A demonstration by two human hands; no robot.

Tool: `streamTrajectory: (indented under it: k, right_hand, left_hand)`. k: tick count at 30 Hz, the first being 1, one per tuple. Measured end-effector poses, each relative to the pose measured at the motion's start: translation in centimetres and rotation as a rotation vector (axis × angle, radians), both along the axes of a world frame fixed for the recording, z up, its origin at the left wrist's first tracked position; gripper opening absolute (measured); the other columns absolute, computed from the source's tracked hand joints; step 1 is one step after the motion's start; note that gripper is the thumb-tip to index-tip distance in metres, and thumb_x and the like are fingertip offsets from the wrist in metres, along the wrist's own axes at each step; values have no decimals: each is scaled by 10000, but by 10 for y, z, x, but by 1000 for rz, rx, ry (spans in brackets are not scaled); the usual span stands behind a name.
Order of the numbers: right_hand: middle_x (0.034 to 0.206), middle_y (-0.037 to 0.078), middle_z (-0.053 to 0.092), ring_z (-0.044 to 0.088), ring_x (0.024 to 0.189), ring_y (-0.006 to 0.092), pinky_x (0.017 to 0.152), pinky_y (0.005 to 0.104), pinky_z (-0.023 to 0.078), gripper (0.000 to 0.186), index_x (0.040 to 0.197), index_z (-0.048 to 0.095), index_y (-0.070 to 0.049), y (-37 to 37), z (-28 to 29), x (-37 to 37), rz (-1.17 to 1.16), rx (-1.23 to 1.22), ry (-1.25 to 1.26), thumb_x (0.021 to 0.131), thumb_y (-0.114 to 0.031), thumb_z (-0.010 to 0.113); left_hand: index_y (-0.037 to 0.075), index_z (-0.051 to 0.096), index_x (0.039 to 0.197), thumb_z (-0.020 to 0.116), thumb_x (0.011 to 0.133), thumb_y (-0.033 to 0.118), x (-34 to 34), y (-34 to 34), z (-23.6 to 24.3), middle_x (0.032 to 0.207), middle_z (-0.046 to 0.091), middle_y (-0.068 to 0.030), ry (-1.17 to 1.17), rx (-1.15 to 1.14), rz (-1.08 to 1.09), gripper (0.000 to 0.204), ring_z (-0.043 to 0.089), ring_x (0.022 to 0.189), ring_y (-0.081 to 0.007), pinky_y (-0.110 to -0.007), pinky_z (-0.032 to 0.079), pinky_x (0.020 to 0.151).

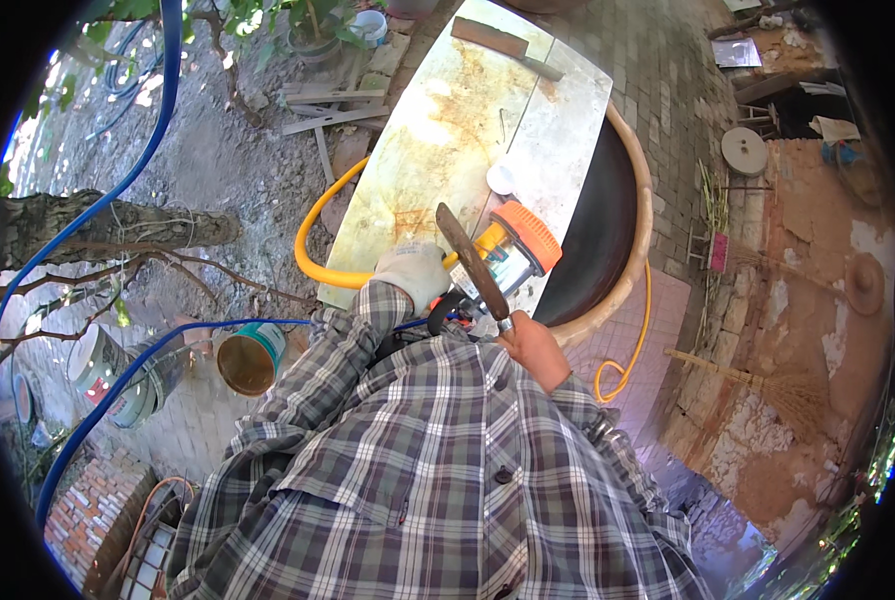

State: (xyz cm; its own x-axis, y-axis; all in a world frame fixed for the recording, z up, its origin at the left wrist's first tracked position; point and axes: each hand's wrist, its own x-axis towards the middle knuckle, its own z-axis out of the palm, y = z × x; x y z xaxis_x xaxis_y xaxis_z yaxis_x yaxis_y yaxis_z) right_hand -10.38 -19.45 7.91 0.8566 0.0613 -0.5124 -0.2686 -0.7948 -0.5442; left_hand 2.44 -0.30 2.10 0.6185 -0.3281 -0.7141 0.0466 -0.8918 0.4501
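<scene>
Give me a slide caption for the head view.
Gloved left hand gripping a yellow hose, bare right hand holding a brown-bladed tool near an orange-ended pump, at a stained board.

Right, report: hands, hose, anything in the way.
Gloved left hand closed around yellow hose. Right hand gripping brown tool. Tool partly blocks view of orange-ended device; small white round object near.

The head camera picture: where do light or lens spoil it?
In the head view, glare whitens patches of the pale, rust-stained flat board, whose left edge bows outward; also in the head view, the orange-topped cylindrical device looks fairly sharp, while bright specks dot the far left and the corners go black.
</scene>
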Motion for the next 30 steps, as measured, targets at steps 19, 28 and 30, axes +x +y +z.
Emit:
streamTrajectory:
  k: [19,28,30]
  right_hand:
    - [619,43,520,487,433,107,393,300,383,261,880,516,22,31,5,45,-540,466,103,883,-194,662]
    - [582,-20,457,421,392,66,333,248,326,179,1073,525,-32,19,10,37,-722,615,-6,936,-110,611]
    - [577,-20,454,413,388,61,326,246,323,163,1060,517,-46,23,11,40,-719,623,-5,938,-107,606]
  left_hand:
    - [76,686,1097,609,866,387,-17,5,9,1033,707,-166,-92,-45,-141,395,684,987,-318,-444,523,844]
    - [52,632,1010,650,881,408,-1,64,15,897,623,-138,-781,-119,-96,380,670,758,-307,-429,534,648]
    - [54,642,1001,672,868,400,18,89,26,905,628,-136,-944,-159,-45,371,669,752,-307,-423,534,647]
